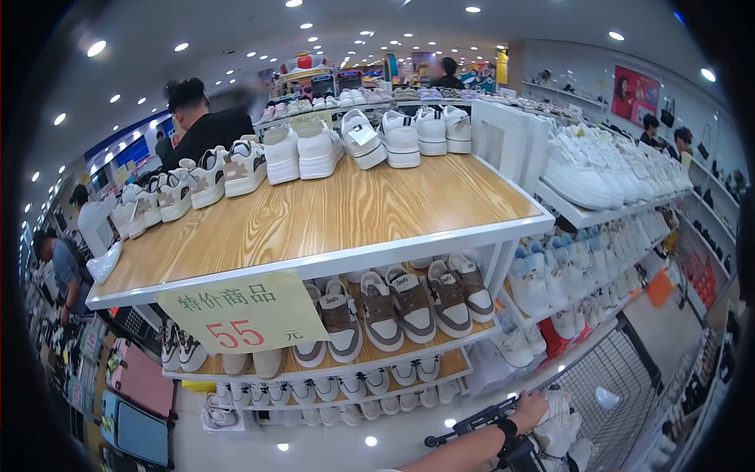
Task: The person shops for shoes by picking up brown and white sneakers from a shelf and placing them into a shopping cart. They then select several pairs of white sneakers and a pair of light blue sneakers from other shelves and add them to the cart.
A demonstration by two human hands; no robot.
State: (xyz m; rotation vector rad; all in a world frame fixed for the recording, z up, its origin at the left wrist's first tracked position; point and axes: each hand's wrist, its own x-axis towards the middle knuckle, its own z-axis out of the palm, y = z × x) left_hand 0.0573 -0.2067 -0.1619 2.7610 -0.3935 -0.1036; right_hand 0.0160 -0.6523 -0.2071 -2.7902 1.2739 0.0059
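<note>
My right hand (532, 411), with a dark band on the wrist, reaches to the lower right beside the black handlebar (476, 418) of a wire shopping cart (621, 374). Its fingers are curled against a white shoe (557, 409), and they are partly hidden. More pale footwear lies just below that shoe, at the cart's near side. A black strapped device (521, 455) shows under the forearm. My left hand is out of view.
Ahead stands a wood-topped shelf (338, 216) bearing white sneakers (318, 149). A yellow price sign (240, 313) hangs on its front edge. Brown-and-white sneakers (409, 307) fill the lower tier. Another shoe rack (586, 216) stands right. A person in black (208, 130) is behind the shelf.
</note>
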